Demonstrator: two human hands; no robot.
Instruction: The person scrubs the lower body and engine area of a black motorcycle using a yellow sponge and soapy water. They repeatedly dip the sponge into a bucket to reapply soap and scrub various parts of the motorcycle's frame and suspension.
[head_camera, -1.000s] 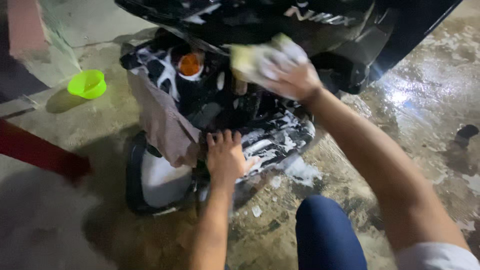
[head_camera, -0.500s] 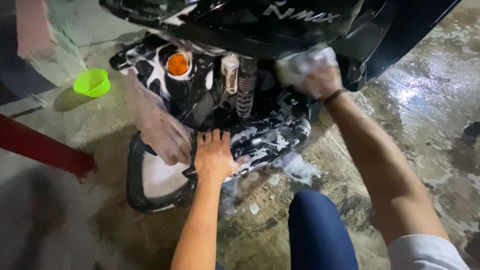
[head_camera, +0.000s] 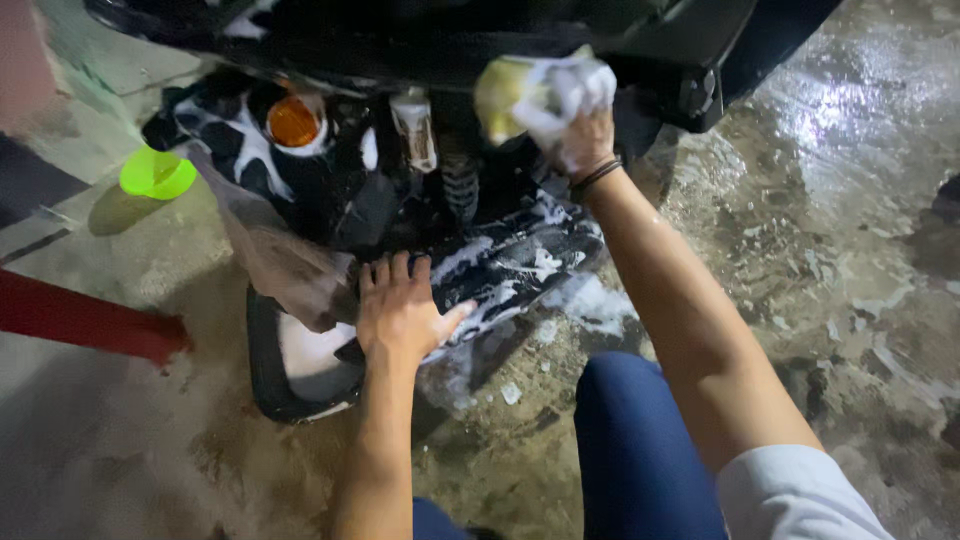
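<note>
A foam-covered yellow sponge (head_camera: 530, 95) is clamped in the right hand (head_camera: 580, 130); the left hand (head_camera: 400, 315) is pressed flat, fingers apart, on the soapy black scooter bodywork (head_camera: 500, 265). A bright green plastic bowl (head_camera: 157, 173), contents indiscernible, is set on the wet concrete floor (head_camera: 850, 200).

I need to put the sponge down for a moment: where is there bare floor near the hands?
Bare wet floor lies right of the right hand and its soapy sponge. More lies between the red bar and the rear tyre. It is crowded under the scooter, where the left hand rests, and by the knee.
</note>
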